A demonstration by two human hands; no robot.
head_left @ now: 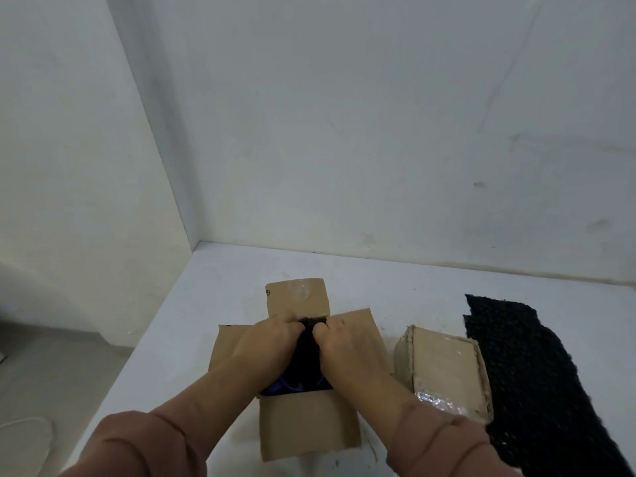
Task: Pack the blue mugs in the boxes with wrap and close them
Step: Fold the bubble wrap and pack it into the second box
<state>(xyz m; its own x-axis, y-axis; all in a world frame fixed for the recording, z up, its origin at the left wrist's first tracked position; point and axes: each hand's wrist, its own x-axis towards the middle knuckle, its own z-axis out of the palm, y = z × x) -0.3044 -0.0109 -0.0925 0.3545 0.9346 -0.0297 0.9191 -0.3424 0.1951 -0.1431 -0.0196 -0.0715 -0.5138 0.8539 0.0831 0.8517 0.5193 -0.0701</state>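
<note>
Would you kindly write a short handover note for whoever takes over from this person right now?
Left hand and right hand: both grip the black wrap inside the open box, fingers curled.
Blue mug: in that box, partly under the wrap; all four flaps are open.
Done: closed box to the right, taped; contents not visible.
Spare wrap sheet: far right on the table.
Left: tuck the wrap in, fold the flaps shut.

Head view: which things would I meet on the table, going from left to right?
Open cardboard box, in it the left hand then the right hand, both gripping dark wrap → closed box → loose black wrap sheet.
</note>
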